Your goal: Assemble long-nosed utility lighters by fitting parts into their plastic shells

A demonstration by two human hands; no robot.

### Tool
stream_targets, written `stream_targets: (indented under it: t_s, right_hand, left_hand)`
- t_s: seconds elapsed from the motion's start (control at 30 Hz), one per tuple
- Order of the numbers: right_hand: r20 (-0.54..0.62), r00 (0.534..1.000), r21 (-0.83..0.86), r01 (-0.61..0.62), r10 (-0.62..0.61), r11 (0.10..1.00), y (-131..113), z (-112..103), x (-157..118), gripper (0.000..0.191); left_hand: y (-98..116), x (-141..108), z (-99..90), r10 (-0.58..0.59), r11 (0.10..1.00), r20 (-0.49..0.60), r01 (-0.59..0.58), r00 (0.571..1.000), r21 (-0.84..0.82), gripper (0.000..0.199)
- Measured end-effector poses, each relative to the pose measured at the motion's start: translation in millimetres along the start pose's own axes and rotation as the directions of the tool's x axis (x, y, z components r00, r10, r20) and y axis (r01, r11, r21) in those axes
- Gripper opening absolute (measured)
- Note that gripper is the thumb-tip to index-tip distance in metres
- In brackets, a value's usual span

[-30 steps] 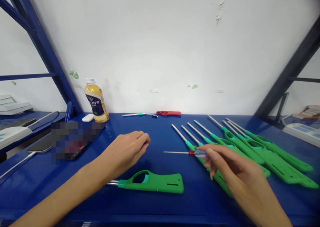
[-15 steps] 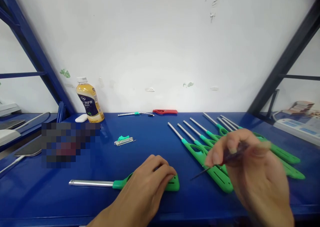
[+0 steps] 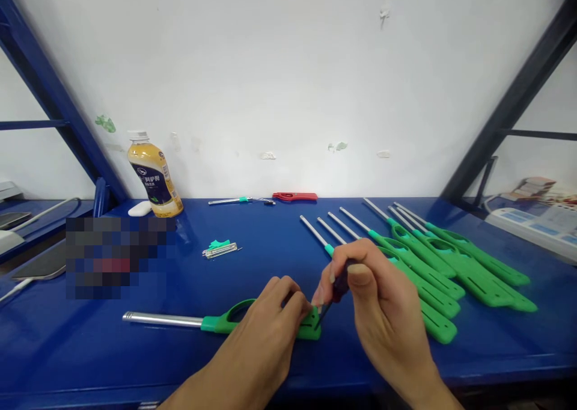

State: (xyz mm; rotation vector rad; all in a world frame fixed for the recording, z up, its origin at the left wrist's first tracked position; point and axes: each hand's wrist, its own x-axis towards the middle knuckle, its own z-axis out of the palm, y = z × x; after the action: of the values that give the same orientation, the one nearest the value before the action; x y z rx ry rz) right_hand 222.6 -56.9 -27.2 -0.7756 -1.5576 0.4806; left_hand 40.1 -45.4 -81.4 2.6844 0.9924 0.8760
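Observation:
A green lighter with a long metal tube lies flat on the blue table, its tube pointing left. My left hand is closed over its handle and presses it down. In my right hand is a dark-handled screwdriver, its thin shaft slanting down to the handle's right end. The fingertips of my right hand are close to those of my left. Whether the screwdriver's tip sits in a hole cannot be made out.
Several green lighters lie in a row at the right. Farther back are a red lighter, a loose metal tube with wires, small clear and green parts, and a yellow bottle. A power strip is far right.
My right hand has moved left and brought the screwdriver from above the row of lighters to the handle's end. My left hand still holds the same lighter. The view has shifted slightly.

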Motion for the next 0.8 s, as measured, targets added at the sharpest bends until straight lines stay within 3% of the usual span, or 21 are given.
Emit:
stream_targets:
  t_s: [0.23,0.33,0.47,0.6,0.8]
  right_hand:
    - [0.054,0.997,-0.140,0.070,-0.063,0.988,2,4,-4,0.034]
    - [0.098,0.993,-0.115,0.074,-0.063,0.991,3,5,-7,0.033]
    - [-0.043,0.999,0.014,0.007,-0.006,1.000,1,0,-9,0.034]
    - [-0.225,0.974,0.023,0.022,-0.016,1.000,-1,-4,-8,0.035]
    - [-0.279,0.960,0.086,0.020,0.005,0.996,1,-5,-9,0.032]
  left_hand:
    - [-4,-1,8.4,0.078,0.990,0.063,-0.085,0.995,0.114,0.043]
    - [-4,0,9.5,0.095,0.987,0.058,-0.102,0.994,0.127,0.044]
    - [0,1,7.1,0.074,0.992,0.025,-0.076,0.997,0.097,0.038]
    - [4,1,4.6,0.022,1.000,-0.074,-0.021,0.997,0.012,0.032]
    - [4,1,-2.9,-0.025,0.991,-0.161,0.003,0.987,-0.136,0.026]
